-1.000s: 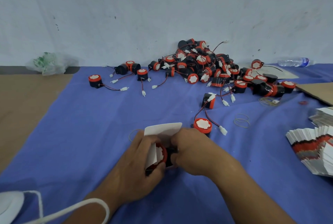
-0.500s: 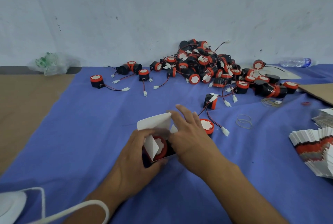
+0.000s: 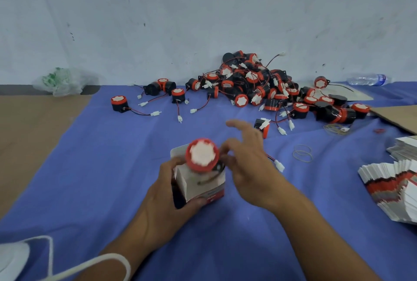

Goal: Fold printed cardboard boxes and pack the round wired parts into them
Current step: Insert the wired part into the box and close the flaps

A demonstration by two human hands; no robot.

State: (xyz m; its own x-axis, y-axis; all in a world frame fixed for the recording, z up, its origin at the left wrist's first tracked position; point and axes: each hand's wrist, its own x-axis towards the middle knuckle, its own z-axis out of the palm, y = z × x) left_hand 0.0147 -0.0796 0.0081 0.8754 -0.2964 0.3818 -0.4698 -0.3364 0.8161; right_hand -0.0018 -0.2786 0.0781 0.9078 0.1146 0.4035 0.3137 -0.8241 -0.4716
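Note:
A small printed cardboard box, white with a red and dark lower band, stands upright on the blue cloth. My left hand grips it from the left side. A round wired part with a red rim and white centre sticks out of the box's open top. My right hand is just right of it, fingers spread, with thumb and a fingertip touching the part's right edge. A large pile of the same parts lies at the back against the wall.
Fanned stacks of flat printed boxes sit at the right edge. Rubber bands and a loose white connector lie right of my hand. Brown cardboard, a water bottle and a plastic bag line the back.
The box has been turned upright. The round part, which lay inside it, now stands out of the top. My right hand has lifted off the flap and spread its fingers.

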